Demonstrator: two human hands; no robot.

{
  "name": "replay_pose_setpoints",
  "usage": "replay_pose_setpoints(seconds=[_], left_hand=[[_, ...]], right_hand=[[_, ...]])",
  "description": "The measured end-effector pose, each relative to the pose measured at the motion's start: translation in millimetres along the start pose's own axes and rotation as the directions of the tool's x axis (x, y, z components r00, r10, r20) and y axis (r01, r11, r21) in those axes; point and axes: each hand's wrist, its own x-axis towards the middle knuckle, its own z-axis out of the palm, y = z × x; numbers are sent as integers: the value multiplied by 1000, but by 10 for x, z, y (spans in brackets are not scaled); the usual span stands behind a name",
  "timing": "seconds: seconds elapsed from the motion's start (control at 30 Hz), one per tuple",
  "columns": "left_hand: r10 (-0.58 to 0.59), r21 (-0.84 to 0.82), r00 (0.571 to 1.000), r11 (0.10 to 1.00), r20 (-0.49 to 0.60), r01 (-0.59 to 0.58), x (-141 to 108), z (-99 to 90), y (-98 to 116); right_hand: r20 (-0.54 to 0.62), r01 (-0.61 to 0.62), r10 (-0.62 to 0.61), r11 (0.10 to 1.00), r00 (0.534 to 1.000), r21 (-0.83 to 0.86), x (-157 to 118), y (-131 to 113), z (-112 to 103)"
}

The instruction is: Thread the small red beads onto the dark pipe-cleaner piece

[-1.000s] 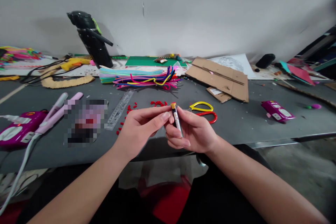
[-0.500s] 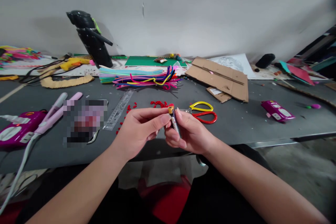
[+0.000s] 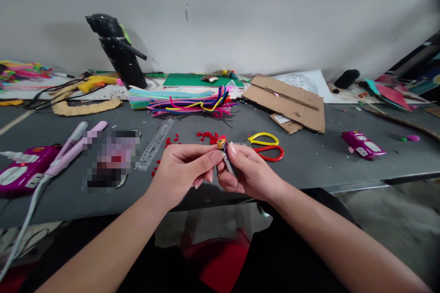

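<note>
Grey wall (image 3: 223, 23) stands behind a dark grey table (image 3: 309, 165). Above its front edge, close to the middle of the view, a lighter (image 3: 229, 165) is held up off the surface. Its long axis slants: the yellow-orange top end, with a red tip showing at it, points up and a little to the left, while the dark body with its whitish label runs down and to the right into the curled fingers. Those belong to the right hand (image 3: 256, 171), which is closed around the body, thumb raised beside the upper part. The left hand (image 3: 182, 169) brings its thumb and index finger together right at the lighter's top end; I cannot tell whether they grip it or pinch something small.

Just beyond the hands, small red pieces (image 3: 206, 136) lie scattered, with a clear ruler (image 3: 156, 146) on their left. Scissors (image 3: 253, 138) with one yellow and one red handle lie behind the right hand. Further back sit a bundle of coloured pipe cleaners (image 3: 192, 103) and flat brown cardboard (image 3: 285, 100). A pink hair straightener (image 3: 68, 151) rests against a purple power socket (image 3: 25, 169) at left, and a black flask (image 3: 122, 57) stands near the wall.
</note>
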Motion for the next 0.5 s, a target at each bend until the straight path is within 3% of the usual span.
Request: replay_pose_setpoints(seconds=[0.23, 0.5], left_hand=[[2, 18, 997, 1000, 72, -3, 11, -44, -11], [13, 61, 1000, 998, 24, -14, -14, -52, -29]], right_hand=[[18, -73, 72, 996, 997, 48, 1, -24, 15], [-8, -48, 48, 999, 999, 19, -3, -45, 14]])
